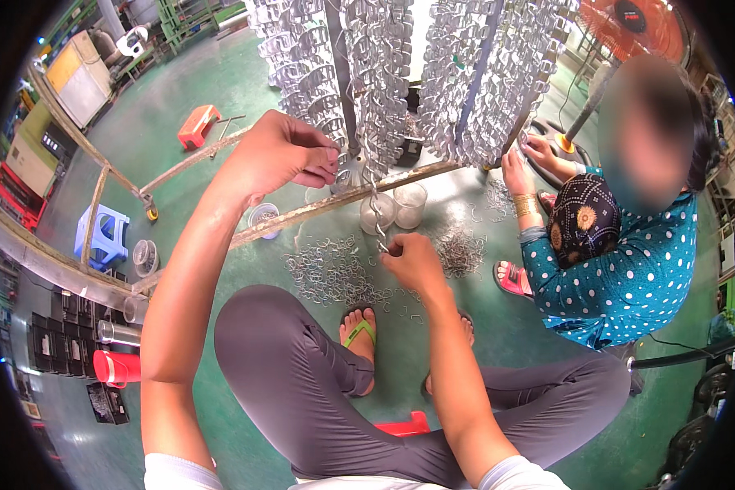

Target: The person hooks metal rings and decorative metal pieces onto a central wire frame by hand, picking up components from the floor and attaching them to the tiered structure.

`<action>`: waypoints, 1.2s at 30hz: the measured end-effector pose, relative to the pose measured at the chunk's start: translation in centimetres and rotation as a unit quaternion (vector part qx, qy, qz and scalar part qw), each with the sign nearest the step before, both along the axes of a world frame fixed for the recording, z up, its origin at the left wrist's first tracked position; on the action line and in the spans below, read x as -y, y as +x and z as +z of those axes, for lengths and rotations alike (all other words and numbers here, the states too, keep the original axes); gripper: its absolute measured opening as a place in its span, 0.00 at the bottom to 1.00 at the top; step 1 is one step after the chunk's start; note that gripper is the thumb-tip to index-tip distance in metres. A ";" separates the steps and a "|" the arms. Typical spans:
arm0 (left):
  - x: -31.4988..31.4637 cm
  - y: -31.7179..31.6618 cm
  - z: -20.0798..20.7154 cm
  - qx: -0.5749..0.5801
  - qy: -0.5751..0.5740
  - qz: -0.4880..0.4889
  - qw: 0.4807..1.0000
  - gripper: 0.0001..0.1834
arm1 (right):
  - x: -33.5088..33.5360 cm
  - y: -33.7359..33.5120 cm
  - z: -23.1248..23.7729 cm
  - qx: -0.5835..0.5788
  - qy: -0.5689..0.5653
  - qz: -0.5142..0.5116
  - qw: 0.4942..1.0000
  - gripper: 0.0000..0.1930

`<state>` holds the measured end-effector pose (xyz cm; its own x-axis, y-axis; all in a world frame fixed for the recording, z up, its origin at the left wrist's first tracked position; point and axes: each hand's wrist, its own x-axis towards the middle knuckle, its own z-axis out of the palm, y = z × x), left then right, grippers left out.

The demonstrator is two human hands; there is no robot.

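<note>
Dense hanging columns of curved silver metal pieces fill the upper middle of the head view. A narrow strand of linked, twisted metal pieces hangs down from them past the frame bar. My right hand pinches this strand at its lower end. My left hand is raised beside the lower edge of the left column. Its fingers are curled together, and whatever lies between them is hidden. Below, a pile of loose curved metal hooks is spread on the green floor, left of my right hand.
A rusty metal frame bar crosses behind my hands. Round clear containers stand under the columns. To the right, a person in a dotted teal top works at another column. A blue stool, a red stool and an orange fan stand around.
</note>
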<state>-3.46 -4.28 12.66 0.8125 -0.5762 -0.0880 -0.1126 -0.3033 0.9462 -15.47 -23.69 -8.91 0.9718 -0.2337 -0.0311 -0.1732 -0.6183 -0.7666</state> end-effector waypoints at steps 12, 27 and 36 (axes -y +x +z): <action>1.3 -1.9 1.0 0.103 0.004 0.033 0.994 0.13 | 0.7 -0.2 -0.8 0.043 0.011 -0.017 0.999 0.12; 2.1 -2.8 -1.0 0.187 -0.071 -0.021 0.980 0.12 | 1.3 -2.8 2.9 -0.001 0.006 -0.005 1.000 0.17; 1.6 -2.4 -0.8 0.174 -0.073 -0.014 0.982 0.12 | -3.2 0.4 11.0 0.345 0.056 -0.061 0.935 0.17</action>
<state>-5.82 -5.87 11.87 0.7629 -0.5841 0.2771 -0.4426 -0.1596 0.8824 -15.03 -20.50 2.07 0.7363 -0.3759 0.5626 0.3227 -0.5357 -0.7803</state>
